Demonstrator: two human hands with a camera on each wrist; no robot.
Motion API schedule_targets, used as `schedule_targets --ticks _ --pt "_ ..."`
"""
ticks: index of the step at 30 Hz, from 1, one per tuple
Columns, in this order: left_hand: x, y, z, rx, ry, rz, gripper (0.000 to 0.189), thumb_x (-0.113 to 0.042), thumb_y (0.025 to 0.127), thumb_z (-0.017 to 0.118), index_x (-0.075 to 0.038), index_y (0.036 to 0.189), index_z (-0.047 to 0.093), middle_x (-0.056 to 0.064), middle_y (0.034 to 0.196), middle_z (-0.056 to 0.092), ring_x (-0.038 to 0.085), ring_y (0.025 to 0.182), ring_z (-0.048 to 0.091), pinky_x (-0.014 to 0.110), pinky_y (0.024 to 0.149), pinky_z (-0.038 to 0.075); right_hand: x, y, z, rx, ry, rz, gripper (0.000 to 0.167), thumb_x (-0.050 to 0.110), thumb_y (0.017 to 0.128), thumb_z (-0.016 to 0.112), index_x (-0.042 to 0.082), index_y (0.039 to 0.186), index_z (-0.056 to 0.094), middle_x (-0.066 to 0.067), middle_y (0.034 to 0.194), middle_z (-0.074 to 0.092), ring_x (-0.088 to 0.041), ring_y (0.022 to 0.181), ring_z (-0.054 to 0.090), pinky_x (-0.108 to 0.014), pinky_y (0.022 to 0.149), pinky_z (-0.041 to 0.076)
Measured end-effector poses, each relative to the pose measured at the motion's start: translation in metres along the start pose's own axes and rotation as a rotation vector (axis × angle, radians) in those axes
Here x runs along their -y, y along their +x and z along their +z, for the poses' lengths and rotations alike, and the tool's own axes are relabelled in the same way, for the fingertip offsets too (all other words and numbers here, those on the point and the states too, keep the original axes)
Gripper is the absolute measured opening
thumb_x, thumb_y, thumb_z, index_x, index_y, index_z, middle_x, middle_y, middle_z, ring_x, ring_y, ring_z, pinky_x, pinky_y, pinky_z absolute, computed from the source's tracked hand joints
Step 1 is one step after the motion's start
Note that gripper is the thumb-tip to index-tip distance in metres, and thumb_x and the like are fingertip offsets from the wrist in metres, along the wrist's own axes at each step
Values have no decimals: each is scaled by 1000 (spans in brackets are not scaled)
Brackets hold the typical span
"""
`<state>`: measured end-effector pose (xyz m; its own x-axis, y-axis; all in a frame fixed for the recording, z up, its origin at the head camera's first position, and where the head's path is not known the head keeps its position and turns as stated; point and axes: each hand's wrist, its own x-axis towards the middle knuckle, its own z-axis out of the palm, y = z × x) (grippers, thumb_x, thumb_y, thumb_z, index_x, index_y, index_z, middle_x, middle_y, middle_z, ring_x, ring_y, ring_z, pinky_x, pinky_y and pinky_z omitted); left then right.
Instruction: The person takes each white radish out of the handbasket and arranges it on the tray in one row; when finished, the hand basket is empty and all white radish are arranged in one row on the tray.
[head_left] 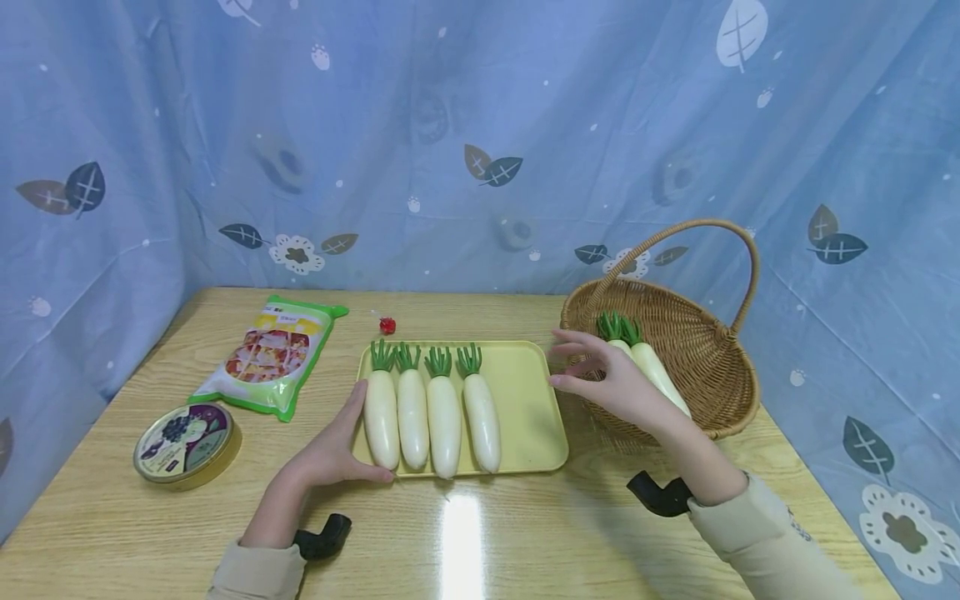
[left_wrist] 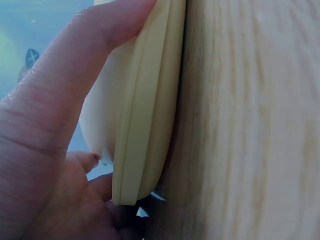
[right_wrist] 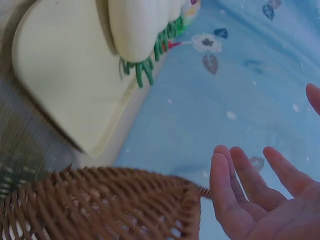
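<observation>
Several white radishes (head_left: 445, 425) with green tops lie side by side on a pale yellow tray (head_left: 532, 417), filling its left and middle. My left hand (head_left: 330, 446) holds the tray's front left corner, its thumb at the front rim and its fingers along the left side. The left wrist view shows that thumb against the tray rim (left_wrist: 145, 110). My right hand (head_left: 611, 379), holding nothing, hovers between the tray's right end and a wicker basket (head_left: 690, 333), fingers apart. Two more radishes (head_left: 652, 371) lean inside the basket, partly hidden by that hand.
To the left lie a green-edged food packet (head_left: 270, 358) and a round tin (head_left: 183, 446). A small red object (head_left: 387, 325) sits behind the tray. The basket's tall handle (head_left: 752, 267) arches at the right. A blue patterned curtain (head_left: 450, 167) surrounds the wooden table (head_left: 390, 550).
</observation>
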<state>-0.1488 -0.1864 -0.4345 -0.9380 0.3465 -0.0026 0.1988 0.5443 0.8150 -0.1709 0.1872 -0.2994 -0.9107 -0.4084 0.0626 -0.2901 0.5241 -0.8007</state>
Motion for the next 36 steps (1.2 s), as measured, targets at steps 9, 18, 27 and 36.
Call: schedule_targets --ticks 9,18,27,36 --pt "-1 0 0 4 -5 0 139 -37 53 88 1 143 -11 24 149 -9 39 136 -2 55 107 8 -8 -8 -17 -69 -45 54 55 34 86 63 17 135 44 -14 128 50 -29 105 55 -48 83 47" --pt "-1 -1 0 3 0 -7 139 -36 53 87 1 143 -11 24 149 -8 39 136 -1 55 107 9 -20 -14 -33 -84 -54 84 59 36 87 61 15 138 40 -12 129 48 -29 106 53 -50 84 45" --pt "-1 -1 0 1 3 0 139 -37 53 87 2 143 -11 25 149 -8 40 135 -1 54 107 9 -34 -15 -41 -97 -81 107 59 33 89 59 11 140 37 -18 129 48 -34 107 53 -52 86 44" --pt "-1 -1 0 -1 6 -1 139 -38 53 87 2 143 -11 24 149 -8 40 135 -1 55 107 9 -49 -14 -47 -100 -75 148 61 36 89 57 11 140 35 -21 131 45 -37 109 51 -53 87 43"
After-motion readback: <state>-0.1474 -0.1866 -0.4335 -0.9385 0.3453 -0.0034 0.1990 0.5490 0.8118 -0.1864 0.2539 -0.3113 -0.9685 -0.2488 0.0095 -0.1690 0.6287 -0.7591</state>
